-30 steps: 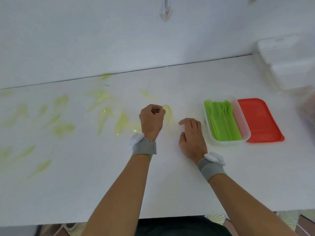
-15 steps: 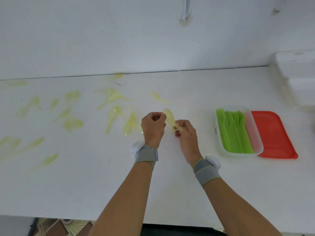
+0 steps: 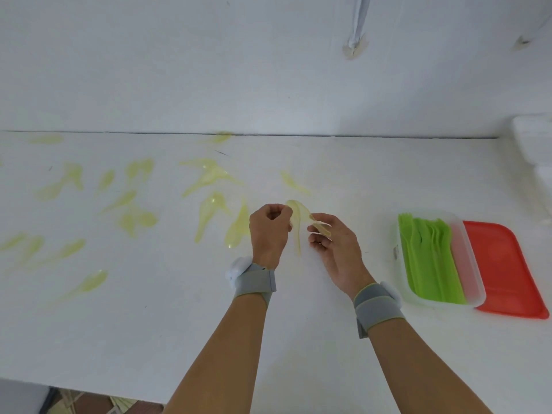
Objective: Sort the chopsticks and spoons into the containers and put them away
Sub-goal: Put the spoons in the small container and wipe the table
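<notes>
Both hands meet above the middle of the white table (image 3: 149, 324). My left hand (image 3: 268, 231) is curled and pinches a pale yellow translucent spoon (image 3: 297, 216) at its bowl end. My right hand (image 3: 334, 246) pinches the handle of a second pale spoon (image 3: 321, 228) crossing the first. Several more pale yellow spoons (image 3: 209, 213) lie scattered over the left half of the table. A clear container (image 3: 469, 264) at the right holds several bright green utensils (image 3: 430, 258).
A red lid (image 3: 507, 273) lies flat against the clear container's right side. White lidded boxes (image 3: 534, 141) stand at the far right by the wall. The table's near edge runs along the bottom left.
My right hand has lifted from the table and taken hold of a spoon beside my left hand. The view has shifted, so the container sits further right.
</notes>
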Motion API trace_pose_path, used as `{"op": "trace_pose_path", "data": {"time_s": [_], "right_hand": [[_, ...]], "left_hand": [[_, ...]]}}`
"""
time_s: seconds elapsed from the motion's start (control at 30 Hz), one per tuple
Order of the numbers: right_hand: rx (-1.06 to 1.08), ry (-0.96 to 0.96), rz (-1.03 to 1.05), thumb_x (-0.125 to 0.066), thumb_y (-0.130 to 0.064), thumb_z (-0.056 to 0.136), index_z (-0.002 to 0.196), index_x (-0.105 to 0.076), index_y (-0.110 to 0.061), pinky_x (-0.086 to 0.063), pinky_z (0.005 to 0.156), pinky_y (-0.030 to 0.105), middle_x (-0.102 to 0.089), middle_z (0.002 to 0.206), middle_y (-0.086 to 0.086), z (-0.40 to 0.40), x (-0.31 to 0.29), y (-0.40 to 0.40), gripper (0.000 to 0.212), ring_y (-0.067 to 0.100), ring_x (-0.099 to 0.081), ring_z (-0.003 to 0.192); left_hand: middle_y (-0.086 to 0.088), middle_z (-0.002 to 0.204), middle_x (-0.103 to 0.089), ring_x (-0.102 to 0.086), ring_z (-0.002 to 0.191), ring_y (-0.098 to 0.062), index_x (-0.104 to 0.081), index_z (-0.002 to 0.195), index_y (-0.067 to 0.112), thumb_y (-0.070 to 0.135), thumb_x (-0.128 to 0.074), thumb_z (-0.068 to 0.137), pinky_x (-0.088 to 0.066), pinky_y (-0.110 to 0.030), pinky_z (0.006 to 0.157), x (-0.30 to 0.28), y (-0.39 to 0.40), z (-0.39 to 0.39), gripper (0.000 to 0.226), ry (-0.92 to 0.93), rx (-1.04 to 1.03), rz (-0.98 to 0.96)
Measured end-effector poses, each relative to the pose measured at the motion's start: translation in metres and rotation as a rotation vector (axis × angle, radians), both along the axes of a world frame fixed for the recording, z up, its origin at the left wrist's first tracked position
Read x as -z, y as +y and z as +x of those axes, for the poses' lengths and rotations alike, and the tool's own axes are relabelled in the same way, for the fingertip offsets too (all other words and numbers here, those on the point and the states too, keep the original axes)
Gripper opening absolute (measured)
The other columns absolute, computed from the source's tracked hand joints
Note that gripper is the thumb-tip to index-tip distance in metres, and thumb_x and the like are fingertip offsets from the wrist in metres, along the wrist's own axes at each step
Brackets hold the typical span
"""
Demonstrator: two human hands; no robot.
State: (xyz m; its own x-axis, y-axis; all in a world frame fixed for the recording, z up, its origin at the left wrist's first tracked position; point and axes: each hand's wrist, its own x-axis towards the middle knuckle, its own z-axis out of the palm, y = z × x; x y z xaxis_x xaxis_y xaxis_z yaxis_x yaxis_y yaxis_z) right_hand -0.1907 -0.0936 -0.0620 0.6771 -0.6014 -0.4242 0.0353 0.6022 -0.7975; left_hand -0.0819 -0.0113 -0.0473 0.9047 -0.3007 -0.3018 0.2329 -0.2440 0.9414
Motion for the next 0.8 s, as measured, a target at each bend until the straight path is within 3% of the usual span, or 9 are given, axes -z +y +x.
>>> {"op": "trace_pose_path", "data": {"time_s": [0.13,0.27,0.37,0.47,0.6,0.7,0.8], "right_hand": [[-0.203,0.094,-0.353,-0.062,0.004,0.095,0.103,-0.074,-0.009,-0.054,0.081,0.032,-0.065,0.09,0.019,-0.004,0.006,0.001,0.019,0.023,-0.058,0.077],[-0.157,0.146,-0.316,-0.049,0.004,0.097,0.094,-0.072,0.0,-0.056,0.086,0.04,-0.069,0.092,0.018,0.004,0.005,-0.004,0.023,0.024,-0.061,0.079],[-0.141,0.159,-0.339,-0.054,-0.009,0.097,0.09,-0.068,0.0,-0.056,0.089,0.046,-0.069,0.087,0.018,0.012,0.005,-0.004,0.019,0.023,-0.063,0.079],[-0.153,0.147,-0.409,-0.061,-0.018,0.1,0.1,-0.069,-0.003,-0.06,0.087,0.046,-0.072,0.09,0.014,0.014,0.008,0.0,0.017,0.022,-0.066,0.079],[-0.106,0.132,-0.394,-0.062,-0.01,0.098,0.102,-0.072,-0.007,-0.059,0.086,0.038,-0.074,0.095,0.01,0.015,0.01,0.002,0.011,0.021,-0.069,0.083],[-0.041,0.09,-0.188,-0.051,-0.009,0.102,0.107,-0.07,-0.002,-0.058,0.084,0.032,-0.074,0.096,0.011,0.02,0.006,0.003,0.021,0.022,-0.068,0.088],[-0.004,0.104,-0.017,-0.044,-0.021,0.105,0.115,-0.068,-0.004,-0.056,0.08,0.035,-0.071,0.1,0.011,0.028,0.0,0.003,0.032,0.023,-0.065,0.087]], "left_hand": [[0.0,0.062,-0.061,-0.052,0.052,-0.009,-0.067,0.077,0.007,0.012,-0.062,0.089,-0.045,-0.015,0.053,0.0,-0.002,0.003,0.013,0.013,-0.004,-0.013],[0.002,0.062,-0.061,-0.054,0.056,-0.012,-0.067,0.078,0.007,0.012,-0.064,0.088,-0.048,-0.019,0.056,0.002,-0.003,0.003,0.012,0.026,0.0,-0.028],[0.002,0.066,-0.064,-0.056,0.06,-0.013,-0.07,0.083,0.006,0.014,-0.066,0.088,-0.051,-0.022,0.06,0.005,-0.006,0.001,0.011,0.044,-0.013,-0.033],[0.0,0.075,-0.069,-0.06,0.064,-0.013,-0.072,0.089,0.007,0.015,-0.067,0.088,-0.054,-0.026,0.064,0.006,-0.009,-0.004,0.01,0.071,-0.035,-0.048],[-0.002,0.084,-0.073,-0.065,0.072,-0.014,-0.072,0.092,0.01,0.016,-0.07,0.088,-0.054,-0.025,0.067,0.008,-0.01,-0.007,0.008,0.058,-0.067,-0.023],[-0.005,0.087,-0.074,-0.066,0.074,-0.014,-0.073,0.094,0.01,0.011,-0.07,0.086,-0.058,-0.029,0.073,0.007,-0.011,-0.008,0.008,0.054,-0.061,-0.03],[0.0,0.084,-0.074,-0.066,0.069,-0.005,-0.074,0.094,0.01,0.008,-0.07,0.086,-0.054,-0.02,0.064,0.002,-0.011,-0.011,0.009,0.028,-0.036,-0.031]]}}
